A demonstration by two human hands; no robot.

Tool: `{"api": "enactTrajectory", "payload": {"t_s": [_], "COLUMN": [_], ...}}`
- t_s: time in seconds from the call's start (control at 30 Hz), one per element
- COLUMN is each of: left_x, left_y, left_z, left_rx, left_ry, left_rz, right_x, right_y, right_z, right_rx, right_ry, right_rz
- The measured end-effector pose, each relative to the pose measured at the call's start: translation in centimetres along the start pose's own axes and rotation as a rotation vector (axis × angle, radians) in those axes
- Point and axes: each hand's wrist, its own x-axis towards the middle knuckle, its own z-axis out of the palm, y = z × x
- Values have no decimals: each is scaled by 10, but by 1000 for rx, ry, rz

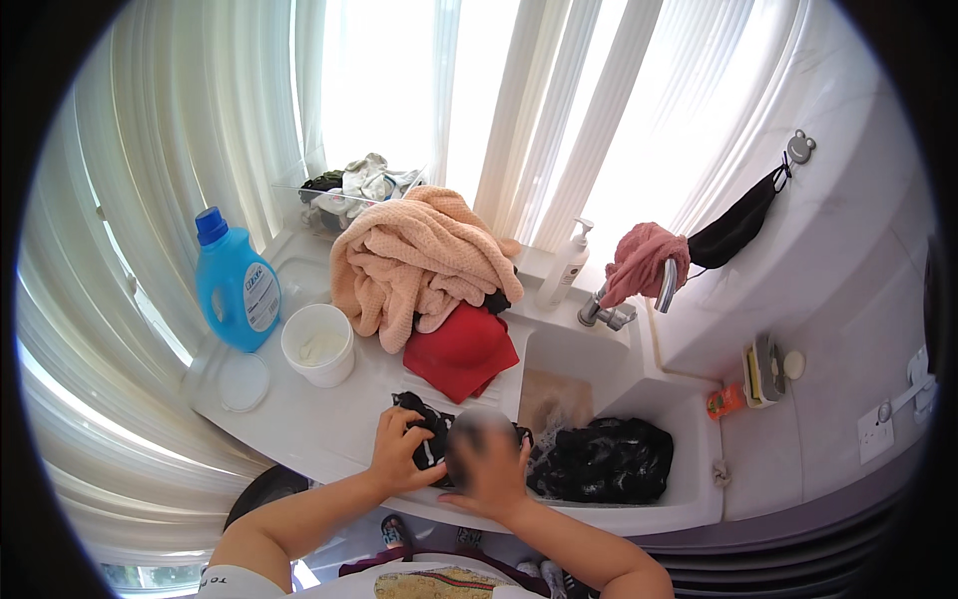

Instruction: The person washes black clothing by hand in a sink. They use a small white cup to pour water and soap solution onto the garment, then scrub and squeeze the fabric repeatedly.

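My left hand (402, 446) has its fingers curled over a black garment with white lines (435, 424), pinning it to the ribbed edge of the white washboard counter (289, 429). Close beside it, my right hand (492, 477) is closed around a dark, rounded thing (465, 451) pressed against the same cloth; blur hides its kind. A soaked black garment (614, 459) lies in sudsy water in the sink (704, 479) to the right. Just beyond my hands sits a folded red piece of clothing (461, 349).
A peach towel (419, 260) is heaped behind. At left stand a blue detergent bottle (238, 285), a white tub (317, 346) and its lid (243, 384). A pump bottle (566, 268) stands near the faucet (606, 311), which has a pink cloth (644, 262) draped over it.
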Motion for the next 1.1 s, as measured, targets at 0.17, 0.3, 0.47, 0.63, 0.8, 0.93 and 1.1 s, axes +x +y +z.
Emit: {"api": "enactTrajectory", "payload": {"t_s": [0.17,0.3,0.47,0.63,0.8,0.93,1.1], "left_x": [54,85,25,32,76,27,7], "left_y": [-38,-63,7,-28,-44,-6,-13], "left_z": [39,36,-17,22,9,-20,3], "left_rx": [181,96,125,139,324,-2,38], "left_ry": [140,-33,-88,97,-272,-166,-48], "left_rz": [-188,-449,59,-137,-416,-23,-34], "right_x": [57,86,8,52,91,29,41], "right_y": [51,50,24,33,27,14,19], "right_z": [51,26,9,44,8,4,47], "right_rx": [-58,75,-80,1,172,49,123], "right_ry": [221,-36,175,297,-229,-130,69], "right_rz": [-26,133,-148,-64,378,-24,-107]}}
